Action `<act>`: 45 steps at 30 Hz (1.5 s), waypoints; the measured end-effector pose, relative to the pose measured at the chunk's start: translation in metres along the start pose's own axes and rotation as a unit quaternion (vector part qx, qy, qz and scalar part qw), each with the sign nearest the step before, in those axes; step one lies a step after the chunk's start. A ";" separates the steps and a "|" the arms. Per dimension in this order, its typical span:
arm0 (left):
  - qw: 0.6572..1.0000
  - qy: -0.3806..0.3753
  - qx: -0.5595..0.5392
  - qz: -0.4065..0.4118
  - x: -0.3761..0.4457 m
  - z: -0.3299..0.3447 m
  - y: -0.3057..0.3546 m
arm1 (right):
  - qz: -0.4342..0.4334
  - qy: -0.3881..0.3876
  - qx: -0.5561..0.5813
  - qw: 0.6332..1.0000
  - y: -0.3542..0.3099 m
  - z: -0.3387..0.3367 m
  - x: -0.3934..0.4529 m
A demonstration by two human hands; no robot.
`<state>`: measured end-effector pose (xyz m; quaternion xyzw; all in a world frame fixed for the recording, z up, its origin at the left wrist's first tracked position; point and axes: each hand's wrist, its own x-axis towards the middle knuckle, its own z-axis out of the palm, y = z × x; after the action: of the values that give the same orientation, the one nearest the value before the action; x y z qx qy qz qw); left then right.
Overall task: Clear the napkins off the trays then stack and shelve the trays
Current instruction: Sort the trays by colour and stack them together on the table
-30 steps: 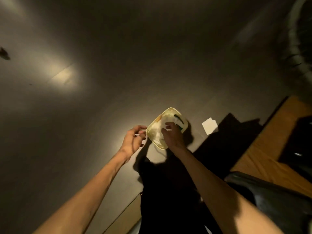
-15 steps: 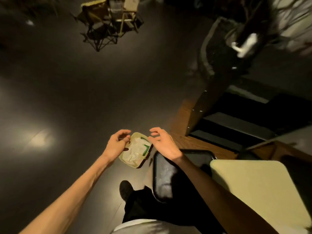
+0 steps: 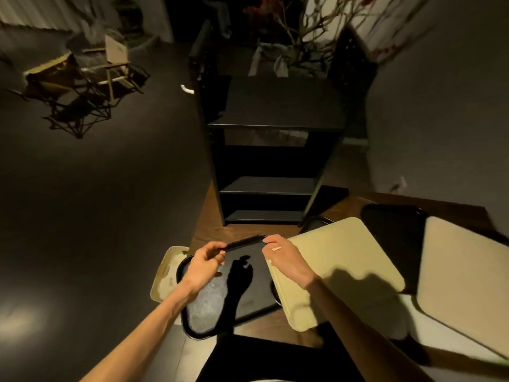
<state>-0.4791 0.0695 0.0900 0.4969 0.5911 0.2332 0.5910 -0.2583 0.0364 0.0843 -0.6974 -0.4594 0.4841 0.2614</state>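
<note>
The black tray (image 3: 234, 288) lies on the wooden table (image 3: 220, 230) at 6 o'clock in the view, its near end hanging past the table edge. The left hand (image 3: 203, 267) sits over the tray's far left corner, fingers curled with the thumb close to the rim; whether it actually grips the rim cannot be told. The right hand (image 3: 286, 260) is at the tray's far right corner, just where the black rim meets the cream tray (image 3: 344, 271), fingers bent down over that edge; what it has hold of, if anything, cannot be told. The cream tray lies at 4 o'clock from the hands, tilted across the table and overlapping the black tray's right side. A second cream tray (image 3: 465, 282) lies at 3 o'clock, partly covering another dark tray (image 3: 391, 230). At 8 o'clock from the left hand, a pale bin (image 3: 165, 274) with white crumpled napkins (image 3: 176, 264) inside stands on the floor, touching the black tray's left side in the view. A black shelf unit (image 3: 270, 161) with several shelves stands at 12 o'clock on the table's far end. A folding chair (image 3: 82, 78) stands at 10 o'clock, well apart.
</note>
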 end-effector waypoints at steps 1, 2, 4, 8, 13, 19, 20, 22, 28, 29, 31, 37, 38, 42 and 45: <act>1.000 -0.022 0.009 -0.004 0.002 0.011 0.002 | 0.010 0.014 0.011 1.000 0.010 -0.008 -0.003; 0.999 -0.044 0.022 -0.007 0.005 0.020 0.004 | 0.021 0.031 0.023 0.999 0.020 -0.015 -0.006; 0.996 -0.080 0.047 -0.011 0.013 0.038 0.008 | 0.050 0.072 0.050 0.995 0.040 -0.028 -0.013; 0.986 -0.135 0.095 0.008 0.022 0.073 0.020 | 0.087 0.139 0.118 0.979 0.076 -0.047 -0.035; 0.971 -0.191 0.140 0.011 0.024 0.123 0.030 | 0.135 0.193 0.157 0.959 0.094 -0.076 -0.070; 0.939 -0.262 0.219 0.037 0.019 0.189 0.037 | 0.148 0.269 0.182 0.934 0.136 -0.108 -0.100; 0.935 -0.269 0.229 0.044 0.017 0.201 0.038 | 0.151 0.273 0.186 0.932 0.144 -0.115 -0.105; 0.929 -0.276 0.243 0.049 0.015 0.225 0.037 | 0.166 0.277 0.183 0.929 0.164 -0.128 -0.112; 0.902 -0.270 0.331 0.066 0.009 0.293 0.024 | 0.179 0.277 0.162 0.930 0.219 -0.175 -0.130; 0.883 -0.267 0.378 0.083 0.008 0.302 0.019 | 0.182 0.282 0.165 0.927 0.228 -0.183 -0.132; 0.841 -0.262 0.464 0.097 0.005 0.318 0.007 | 0.204 0.300 0.199 0.910 0.247 -0.198 -0.135; 0.789 -0.209 0.574 0.068 0.010 0.356 -0.033 | 0.343 0.319 0.362 0.806 0.305 -0.228 -0.121; 0.789 -0.198 0.579 0.053 0.012 0.375 -0.045 | 0.348 0.316 0.407 0.783 0.322 -0.238 -0.117; 0.783 -0.154 0.599 0.068 0.011 0.384 -0.052 | 0.287 0.356 0.575 0.679 0.319 -0.245 -0.122; 0.772 -0.126 0.620 0.068 0.010 0.397 -0.061 | 0.281 0.374 0.614 0.635 0.328 -0.249 -0.121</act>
<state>-0.1268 -0.0699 -0.0441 0.8191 0.4925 -0.2091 0.2067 0.0834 -0.1966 -0.0301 -0.5927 0.2991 0.4023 0.6304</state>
